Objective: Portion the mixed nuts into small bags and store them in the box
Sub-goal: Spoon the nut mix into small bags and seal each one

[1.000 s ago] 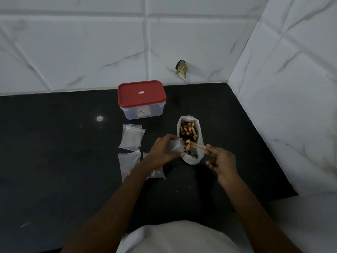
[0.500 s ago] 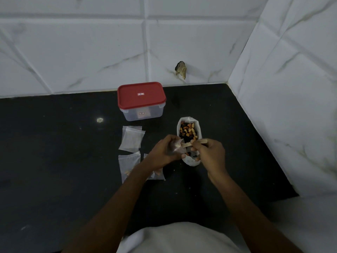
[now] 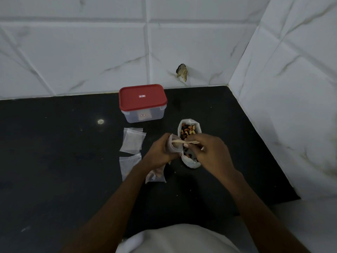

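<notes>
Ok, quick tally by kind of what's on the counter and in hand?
Small bags: 4 seen, one in the left hand; farthest may be stacked
Open nut bag: 1
Wooden spoon: 1, in the right hand
Red-lidded box: 1
Total: 7

Open bag of mixed nuts (image 3: 188,130) right of flat small bags (image 3: 132,141); red-lidded box (image 3: 143,103) shut behind

countertop (image 3: 54,161): black stone, kinda glossy, runs under the grip and out to every side of it
back wall (image 3: 91,52): white marble-look tiles, grey veins, well beyond the grip
side wall (image 3: 291,106): same tiles, off to the right of the grip
broken spot (image 3: 181,72): brownish chip low in the back wall, straight beyond the grip
glint (image 3: 100,121): small bright dot on the countertop, far-left of the grip
white cloth (image 3: 182,238): bottom edge, on the near side of the grip
</notes>
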`<state>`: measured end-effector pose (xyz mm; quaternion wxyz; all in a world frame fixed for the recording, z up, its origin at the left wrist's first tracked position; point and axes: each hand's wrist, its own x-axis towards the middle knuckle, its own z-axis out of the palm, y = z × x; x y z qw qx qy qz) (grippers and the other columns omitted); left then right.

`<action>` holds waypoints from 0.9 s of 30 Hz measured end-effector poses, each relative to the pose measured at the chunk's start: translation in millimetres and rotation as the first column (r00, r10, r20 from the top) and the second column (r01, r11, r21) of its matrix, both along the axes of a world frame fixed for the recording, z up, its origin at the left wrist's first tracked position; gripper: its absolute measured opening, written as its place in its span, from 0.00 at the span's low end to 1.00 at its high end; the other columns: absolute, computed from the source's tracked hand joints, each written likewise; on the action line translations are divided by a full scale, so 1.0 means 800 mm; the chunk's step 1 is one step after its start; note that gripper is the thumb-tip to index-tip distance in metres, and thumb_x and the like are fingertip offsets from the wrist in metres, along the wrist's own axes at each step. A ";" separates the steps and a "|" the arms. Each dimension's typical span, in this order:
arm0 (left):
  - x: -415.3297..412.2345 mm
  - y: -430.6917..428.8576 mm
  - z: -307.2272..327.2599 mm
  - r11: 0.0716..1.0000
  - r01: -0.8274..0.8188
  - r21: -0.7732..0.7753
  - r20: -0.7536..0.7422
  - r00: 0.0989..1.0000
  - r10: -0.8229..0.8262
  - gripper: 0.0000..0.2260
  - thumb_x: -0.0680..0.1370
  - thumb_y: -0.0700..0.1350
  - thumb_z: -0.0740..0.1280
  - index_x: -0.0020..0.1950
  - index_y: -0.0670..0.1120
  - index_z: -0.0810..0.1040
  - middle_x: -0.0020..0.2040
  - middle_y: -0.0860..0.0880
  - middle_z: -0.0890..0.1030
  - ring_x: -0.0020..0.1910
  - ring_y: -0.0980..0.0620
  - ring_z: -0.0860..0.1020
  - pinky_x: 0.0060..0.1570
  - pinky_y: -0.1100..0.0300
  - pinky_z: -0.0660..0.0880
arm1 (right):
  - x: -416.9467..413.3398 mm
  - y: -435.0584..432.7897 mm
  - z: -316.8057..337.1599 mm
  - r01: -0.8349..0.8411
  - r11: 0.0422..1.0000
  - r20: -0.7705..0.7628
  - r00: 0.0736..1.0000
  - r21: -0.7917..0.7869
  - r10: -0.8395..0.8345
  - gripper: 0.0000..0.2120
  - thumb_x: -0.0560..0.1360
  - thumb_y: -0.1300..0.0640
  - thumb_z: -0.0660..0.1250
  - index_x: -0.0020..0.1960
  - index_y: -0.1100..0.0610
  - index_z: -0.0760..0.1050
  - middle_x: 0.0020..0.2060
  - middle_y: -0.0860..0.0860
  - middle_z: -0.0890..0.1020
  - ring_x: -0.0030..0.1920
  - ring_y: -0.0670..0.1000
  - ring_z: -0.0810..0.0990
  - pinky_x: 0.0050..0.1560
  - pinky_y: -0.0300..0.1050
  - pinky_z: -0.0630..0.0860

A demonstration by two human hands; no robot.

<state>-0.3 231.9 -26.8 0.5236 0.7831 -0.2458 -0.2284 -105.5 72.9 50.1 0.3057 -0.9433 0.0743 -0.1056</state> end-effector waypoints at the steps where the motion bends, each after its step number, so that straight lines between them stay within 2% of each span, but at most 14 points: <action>1: 0.001 0.001 0.000 1.000 -0.002 0.014 -0.005 1.000 0.002 0.22 0.70 0.43 0.77 0.60 0.53 0.73 0.55 0.56 0.79 0.54 0.63 0.77 0.53 0.67 0.73 | -0.001 -0.003 -0.004 0.049 0.993 0.026 0.998 0.105 -0.052 0.06 0.76 0.54 0.70 0.53 0.48 0.82 0.44 0.43 0.84 0.44 0.41 0.81 0.44 0.38 0.77; 3: 0.005 0.003 0.000 0.998 -0.018 0.061 -0.015 1.000 0.019 0.24 0.70 0.43 0.76 0.62 0.53 0.72 0.56 0.57 0.78 0.57 0.61 0.77 0.56 0.64 0.73 | -0.001 -0.013 -0.014 0.192 0.928 0.051 0.974 0.319 -0.219 0.03 0.76 0.56 0.70 0.49 0.50 0.82 0.40 0.43 0.83 0.41 0.41 0.82 0.42 0.37 0.78; 5: 0.009 0.004 -0.004 0.988 -0.043 0.147 0.019 0.999 0.040 0.25 0.70 0.43 0.77 0.63 0.51 0.72 0.58 0.54 0.78 0.58 0.57 0.76 0.57 0.61 0.73 | 0.001 -0.027 -0.027 0.343 0.848 0.033 0.921 0.405 -0.388 0.02 0.77 0.55 0.69 0.46 0.50 0.81 0.38 0.45 0.83 0.38 0.43 0.82 0.40 0.41 0.78; 8: 0.013 0.002 -0.007 0.965 -0.066 0.254 0.057 0.997 0.054 0.26 0.70 0.45 0.76 0.66 0.50 0.71 0.61 0.50 0.78 0.59 0.55 0.76 0.58 0.59 0.72 | 0.004 -0.049 -0.051 0.504 0.778 -0.053 0.849 0.375 -0.525 0.06 0.78 0.52 0.68 0.42 0.49 0.78 0.37 0.48 0.83 0.33 0.44 0.82 0.38 0.42 0.76; 10: 0.014 -0.002 -0.007 0.956 -0.035 0.292 0.038 0.999 0.025 0.28 0.71 0.45 0.76 0.68 0.48 0.70 0.64 0.49 0.77 0.62 0.52 0.75 0.61 0.55 0.73 | 0.008 -0.058 -0.065 0.558 0.770 -0.094 0.824 0.308 -0.559 0.07 0.78 0.51 0.67 0.42 0.50 0.77 0.36 0.48 0.82 0.36 0.47 0.82 0.42 0.48 0.79; 12: 0.015 -0.006 -0.005 0.942 0.010 0.335 0.026 0.999 -0.020 0.28 0.71 0.45 0.76 0.69 0.48 0.70 0.64 0.48 0.77 0.62 0.51 0.75 0.63 0.52 0.73 | 0.013 -0.063 -0.071 0.572 0.792 -0.122 0.820 0.212 -0.559 0.07 0.78 0.49 0.66 0.42 0.50 0.77 0.36 0.46 0.81 0.39 0.49 0.82 0.44 0.51 0.79; 16: 0.014 -0.015 0.000 0.928 0.040 0.371 0.036 0.998 -0.057 0.27 0.71 0.45 0.75 0.68 0.48 0.70 0.64 0.48 0.76 0.62 0.51 0.75 0.60 0.55 0.72 | 0.023 -0.062 -0.073 0.549 0.833 -0.131 0.832 0.066 -0.538 0.07 0.79 0.49 0.65 0.47 0.52 0.76 0.38 0.46 0.80 0.42 0.49 0.80 0.45 0.51 0.78; 22: 0.017 -0.023 -0.001 0.888 0.059 0.456 0.053 0.994 -0.093 0.28 0.72 0.49 0.74 0.69 0.49 0.69 0.64 0.48 0.76 0.62 0.49 0.74 0.64 0.46 0.72 | 0.032 -0.054 -0.066 0.480 0.870 -0.071 0.869 -0.112 -0.489 0.07 0.79 0.50 0.63 0.46 0.52 0.73 0.38 0.47 0.78 0.38 0.48 0.78 0.41 0.50 0.77; 27: 0.020 -0.024 -0.005 0.887 0.048 0.460 0.062 0.994 -0.086 0.28 0.72 0.51 0.74 0.69 0.50 0.70 0.64 0.48 0.76 0.64 0.48 0.73 0.66 0.42 0.69 | 0.031 -0.040 -0.070 0.373 0.896 -0.047 0.917 -0.241 -0.395 0.07 0.80 0.51 0.62 0.46 0.53 0.71 0.38 0.47 0.75 0.36 0.46 0.75 0.38 0.46 0.74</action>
